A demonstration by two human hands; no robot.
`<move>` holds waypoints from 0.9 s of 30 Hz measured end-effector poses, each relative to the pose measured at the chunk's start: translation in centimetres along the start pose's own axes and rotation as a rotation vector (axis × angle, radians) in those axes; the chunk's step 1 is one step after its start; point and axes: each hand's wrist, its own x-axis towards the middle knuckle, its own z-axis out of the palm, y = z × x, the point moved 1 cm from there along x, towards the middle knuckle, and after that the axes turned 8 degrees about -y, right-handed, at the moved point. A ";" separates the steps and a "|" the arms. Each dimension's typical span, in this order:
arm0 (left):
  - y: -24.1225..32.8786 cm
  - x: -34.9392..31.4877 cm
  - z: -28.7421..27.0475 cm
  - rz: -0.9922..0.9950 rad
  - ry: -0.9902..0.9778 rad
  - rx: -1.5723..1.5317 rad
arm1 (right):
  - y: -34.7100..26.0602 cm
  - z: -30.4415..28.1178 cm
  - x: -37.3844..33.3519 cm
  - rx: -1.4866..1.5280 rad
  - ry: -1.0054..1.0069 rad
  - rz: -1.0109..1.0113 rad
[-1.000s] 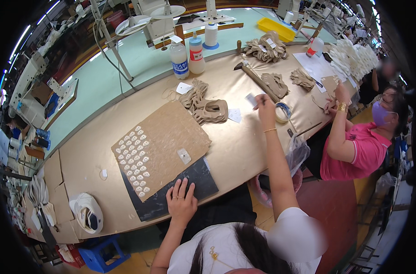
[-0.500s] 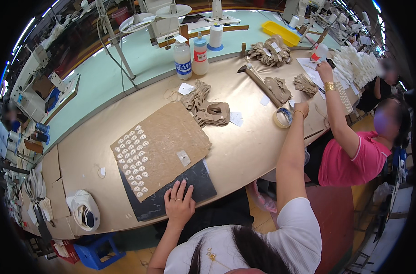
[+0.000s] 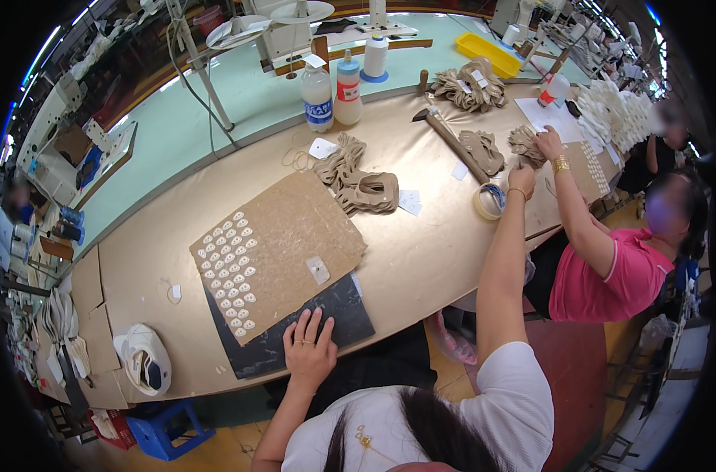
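Note:
My left hand (image 3: 309,346) lies with fingers spread on a black board (image 3: 259,358), beside the lower edge of a brown board (image 3: 283,236). Rows of small whitish pieces (image 3: 236,267) with dark dots cover that board's left part, and a small pale plate (image 3: 318,270) rests nearer my fingers. Far to the right, my right hand (image 3: 520,182) is stretched out with its fingers closed, just below a small bundle of tan pieces (image 3: 524,143). What it pinches, if anything, is hidden. A tape roll (image 3: 487,206) sits right by it. A co-worker's hand (image 3: 548,143) touches the same bundle.
Stacks of tan cut pieces (image 3: 358,185) lie beyond the brown board. Two bottles (image 3: 318,98) and a thread cone (image 3: 375,57) stand at the back. A hammer (image 3: 452,141) lies near more tan pieces (image 3: 481,152). A white cap (image 3: 144,358) sits at left; a co-worker stands at right.
My right hand has moved slightly up toward the small tan bundle. The co-worker's hand has come down from the bottle area onto that bundle. My left hand stays put.

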 end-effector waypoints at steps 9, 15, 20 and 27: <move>0.1 0.0 0.1 0.004 0.026 -0.008 | -6.9 -1.6 -15.4 0.287 -0.509 -0.608; 0.1 0.3 -0.7 -0.016 0.013 -0.063 | -4.4 0.1 -25.7 0.564 -0.477 -0.425; -0.1 0.0 -0.6 -0.016 0.035 -0.080 | -4.9 0.4 -22.6 0.110 -0.282 -0.583; 0.1 0.2 0.2 0.003 0.026 -0.027 | -7.7 0.6 -14.1 -0.402 -0.220 -0.472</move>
